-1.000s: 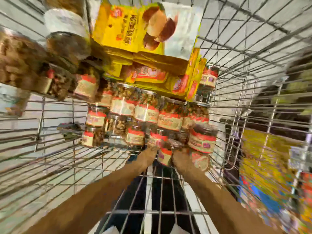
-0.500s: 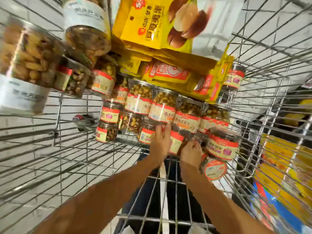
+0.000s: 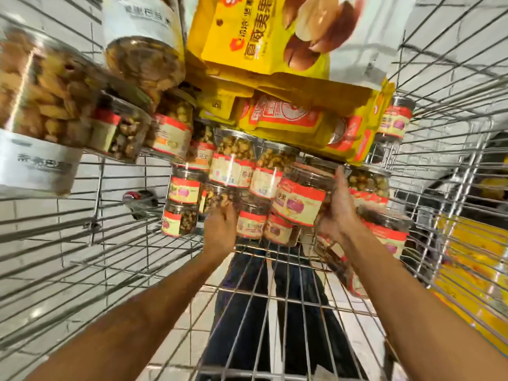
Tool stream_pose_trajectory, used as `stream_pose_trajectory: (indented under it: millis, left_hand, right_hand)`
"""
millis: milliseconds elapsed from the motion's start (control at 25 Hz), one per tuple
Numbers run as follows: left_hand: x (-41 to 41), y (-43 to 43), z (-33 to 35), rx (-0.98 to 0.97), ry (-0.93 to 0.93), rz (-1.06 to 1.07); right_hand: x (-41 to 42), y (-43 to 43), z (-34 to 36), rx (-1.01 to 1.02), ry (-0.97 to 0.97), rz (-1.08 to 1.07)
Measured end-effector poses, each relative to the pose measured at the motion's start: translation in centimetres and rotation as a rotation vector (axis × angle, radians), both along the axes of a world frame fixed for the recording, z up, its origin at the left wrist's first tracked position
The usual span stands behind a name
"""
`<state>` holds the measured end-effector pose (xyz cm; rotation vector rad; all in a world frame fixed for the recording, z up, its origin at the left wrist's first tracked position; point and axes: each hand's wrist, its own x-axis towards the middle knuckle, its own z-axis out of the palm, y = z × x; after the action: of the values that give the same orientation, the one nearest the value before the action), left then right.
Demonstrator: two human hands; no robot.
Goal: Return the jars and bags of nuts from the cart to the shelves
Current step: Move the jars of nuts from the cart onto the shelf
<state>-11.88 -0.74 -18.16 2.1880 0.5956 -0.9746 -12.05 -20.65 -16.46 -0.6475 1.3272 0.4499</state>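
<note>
R hand (image 3: 336, 215) is gripping red-label jar (image 3: 299, 203), fingers wrapped round; its long axis is leaning slightly right of upright. L hand (image 3: 220, 232) is clutching nut jar (image 3: 218, 195), fingers curled.

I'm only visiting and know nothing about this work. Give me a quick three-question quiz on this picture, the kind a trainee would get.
1. True or false: the right hand grips a red-labelled jar.
2. The big bags of nuts are mostly: A) yellow B) blue C) green.
3. Fill in: everything here sits inside a wire ____.
Key: 1 true; 2 A; 3 cart.
</note>
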Motion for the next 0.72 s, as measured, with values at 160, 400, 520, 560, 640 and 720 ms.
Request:
stream_pose_trajectory:
  millis: [160, 400, 520, 560, 640, 720]
  left_hand:
    - [-3.8, -1.4, -4.7, -0.049, 0.163, 0.074]
    - [-2.4, -3.2, -8.6, -0.188, 0.002, 0.07]
    - [-1.2, -2.0, -6.2, -0.247, 0.105, -0.117]
    - [-0.7, -1.7, -4.7, -0.29, 0.168, -0.119]
    - [0.7, -1.5, -0.3, -0.373, 0.305, -0.075]
    - [2.4, -1.6, 4.5, -0.43, 0.41, -0.103]
  right_hand:
    - [-0.8, -1.5, -3.1, -0.01, -0.012, -0.036]
    - [-1.5, -3.0, -4.1, 0.003, 0.006, -0.046]
    - [-1.0, -3.9, -1.6, -0.01, -0.03, -0.028]
    - [-0.7, -4.2, -0.4, -0.022, -0.045, -0.051]
    - [-0.1, -4.7, 3.1, -0.057, -0.088, -0.102]
    - [0.7, -4.8, 7.8, -0.09, -0.169, -0.117]
